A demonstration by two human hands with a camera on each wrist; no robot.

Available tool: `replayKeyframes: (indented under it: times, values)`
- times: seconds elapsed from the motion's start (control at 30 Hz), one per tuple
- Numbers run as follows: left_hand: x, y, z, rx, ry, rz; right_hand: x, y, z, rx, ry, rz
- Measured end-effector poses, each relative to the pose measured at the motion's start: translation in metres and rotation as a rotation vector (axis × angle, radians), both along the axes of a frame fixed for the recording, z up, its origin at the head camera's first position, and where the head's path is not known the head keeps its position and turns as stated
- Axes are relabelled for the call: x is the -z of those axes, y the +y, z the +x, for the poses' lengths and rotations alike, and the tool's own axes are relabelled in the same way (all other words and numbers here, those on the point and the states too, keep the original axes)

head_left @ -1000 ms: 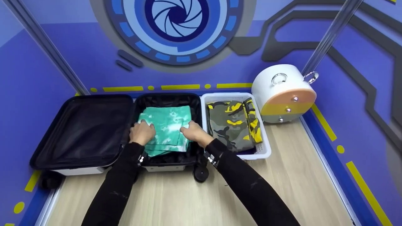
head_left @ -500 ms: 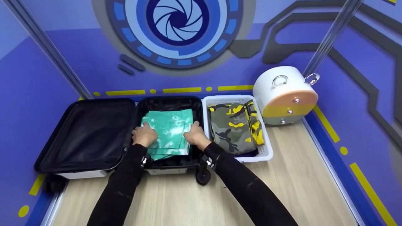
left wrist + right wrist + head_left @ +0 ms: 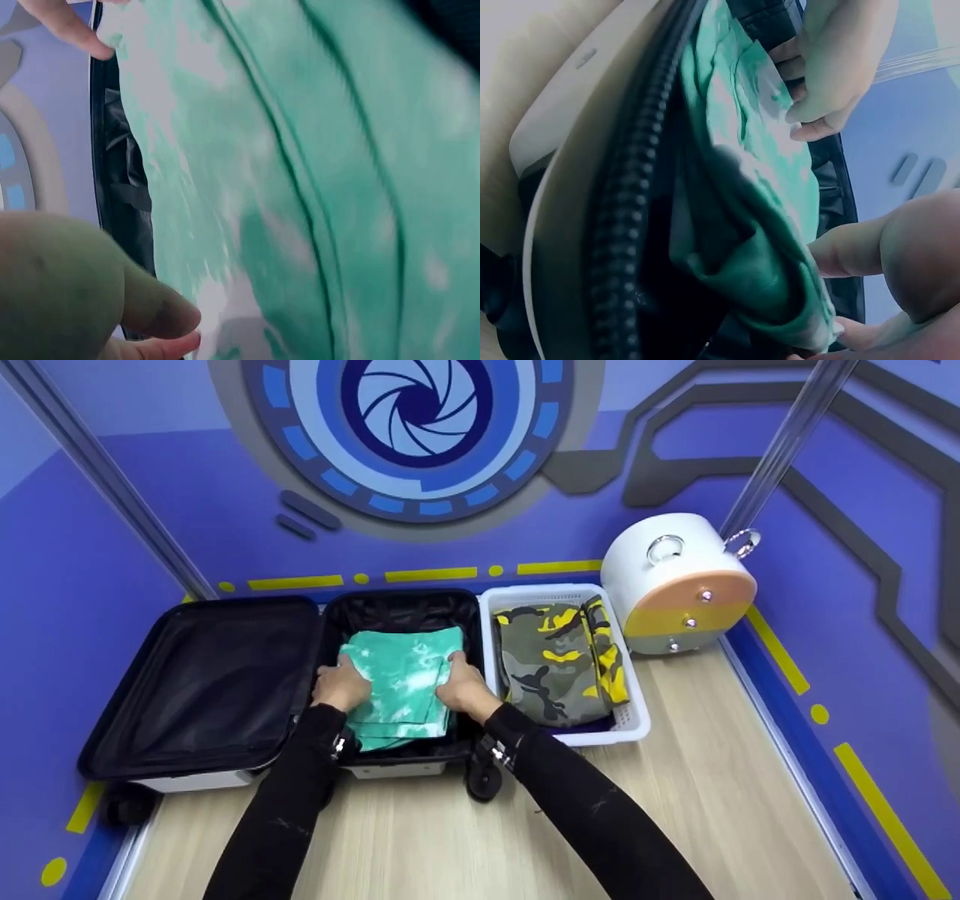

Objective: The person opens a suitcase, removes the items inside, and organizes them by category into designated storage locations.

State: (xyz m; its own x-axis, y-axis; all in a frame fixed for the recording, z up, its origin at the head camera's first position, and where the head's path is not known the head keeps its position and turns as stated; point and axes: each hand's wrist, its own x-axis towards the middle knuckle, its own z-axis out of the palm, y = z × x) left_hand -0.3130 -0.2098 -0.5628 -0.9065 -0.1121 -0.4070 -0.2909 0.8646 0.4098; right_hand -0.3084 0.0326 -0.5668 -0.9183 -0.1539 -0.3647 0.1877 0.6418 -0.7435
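A folded green-and-white tie-dye garment (image 3: 401, 675) lies in layers inside the black-lined half of an open suitcase (image 3: 397, 770). My left hand (image 3: 342, 687) grips its left edge, thumb on top; in the left wrist view the thumb (image 3: 161, 307) and a finger below pinch that edge. Along the right edge, my right hand (image 3: 463, 685) pinches the cloth between thumb and fingers. The right wrist view shows the layers sagging in loose folds beside my right hand (image 3: 922, 262), close to the suitcase's zipper (image 3: 626, 195).
The suitcase's other half (image 3: 210, 682) lies opened flat at the left. A white basket (image 3: 637, 720) with folded camouflage clothing (image 3: 547, 660) stands close on the right. Behind it, a round white case (image 3: 679, 577) with coloured front panels leans near the back wall.
Both hands and the tie-dye garment have shifted slightly toward the suitcase's near side. The right hand's thumb has turned to point more away from me. The basket has stayed put.
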Motion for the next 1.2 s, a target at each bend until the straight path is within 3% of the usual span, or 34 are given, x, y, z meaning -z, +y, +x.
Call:
replayKeyframes:
  times: [0.2,0.4,0.63,0.9,1.03,1.2]
  values:
    - [-0.005,-0.007,0.003,-0.005,0.031,0.042,-0.008,0.001,0.007,-0.02,0.048,-0.061]
    - [-0.018,0.001,0.009,-0.029,0.193,0.11,-0.018,0.005,0.009,-0.016,0.15,-0.145]
    - [-0.051,0.024,0.018,0.027,0.347,0.139,-0.041,0.031,-0.001,0.115,0.234,-0.282]
    - [-0.086,0.064,0.025,0.101,0.466,0.372,-0.079,0.092,0.002,0.296,0.286,-0.484]
    - [-0.089,0.088,0.021,0.119,0.53,0.466,-0.089,0.127,0.003,0.293,0.373,-0.443]
    - [-0.082,0.118,0.015,0.136,0.608,0.613,-0.094,0.167,0.001,0.281,0.509,-0.311]
